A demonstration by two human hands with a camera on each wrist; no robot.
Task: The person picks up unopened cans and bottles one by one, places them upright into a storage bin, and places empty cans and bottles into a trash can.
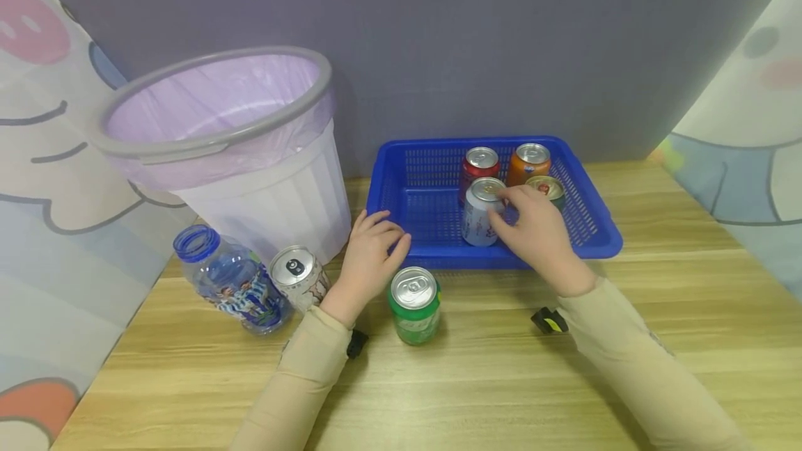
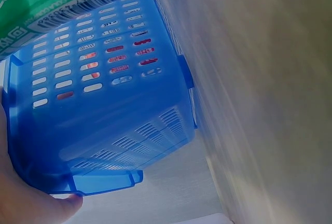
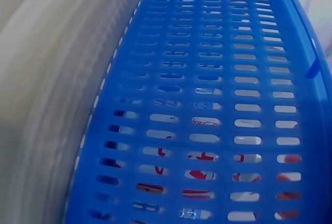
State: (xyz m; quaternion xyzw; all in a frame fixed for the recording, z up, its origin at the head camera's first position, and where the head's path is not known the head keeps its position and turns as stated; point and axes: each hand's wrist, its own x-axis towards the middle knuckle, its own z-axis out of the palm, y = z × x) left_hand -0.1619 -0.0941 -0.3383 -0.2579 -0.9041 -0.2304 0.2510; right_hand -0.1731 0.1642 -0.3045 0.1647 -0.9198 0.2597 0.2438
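My right hand (image 1: 534, 228) is at a white can (image 1: 480, 218) standing in the front of the blue basket (image 1: 418, 209). The thumb lies on the can's front right side, and the fingers reach to its lid's right edge. At the basket's near left corner, my left hand (image 1: 374, 256) rests with loosely bent, spread fingers; the left wrist view shows its thumb (image 2: 65, 207) at the rim. A green can (image 1: 416, 306) stands on the table just in front of the basket. Behind the white can are a red can (image 1: 480, 167), an orange can (image 1: 530, 161) and a dark green can (image 1: 551, 191).
A lined white trash bin (image 1: 269, 190) stands at the back left. Before it are a capless clear bottle (image 1: 241, 291) with a blue neck and a light patterned can (image 1: 299, 277), partly behind my left forearm. A grey partition (image 1: 501, 40) rises behind the wooden table (image 1: 495, 395).
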